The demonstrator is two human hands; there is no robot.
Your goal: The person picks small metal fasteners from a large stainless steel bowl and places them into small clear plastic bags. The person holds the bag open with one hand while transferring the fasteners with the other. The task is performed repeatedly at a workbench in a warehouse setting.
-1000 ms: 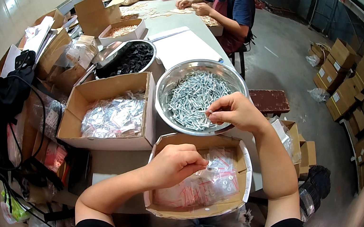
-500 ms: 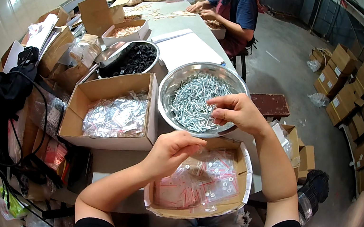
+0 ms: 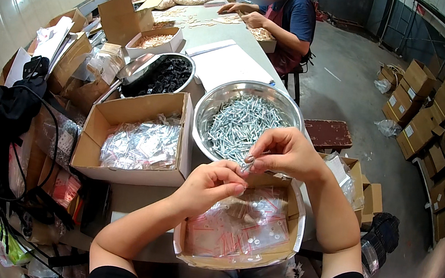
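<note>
Over the near rim of a steel bowl (image 3: 299, 113) full of silver screws (image 3: 245, 125), my two hands meet fingertip to fingertip. My right hand (image 3: 285, 152) is closed in a pinch on a few small silver screws. My left hand (image 3: 213, 184) is also closed, thumb against fingers, just below and left of the right; what it holds, if anything, is too small to make out. Beneath both hands an open shallow carton (image 3: 296, 234) contains small clear bags (image 3: 236, 230) with red lines, and small white round pieces show among them.
Left of the bowl stands a cardboard box (image 3: 128, 173) of filled clear bags. Behind it are a bowl of black parts (image 3: 163, 76) and a box of wooden-coloured pieces (image 3: 153, 42). A co-worker (image 3: 288, 26) sits at the table's far right. Cartons (image 3: 414, 83) line the right side.
My right hand has come down and left from over the screws to meet my left, and silver screws now show at its fingertips. The co-worker's hands have moved apart.
</note>
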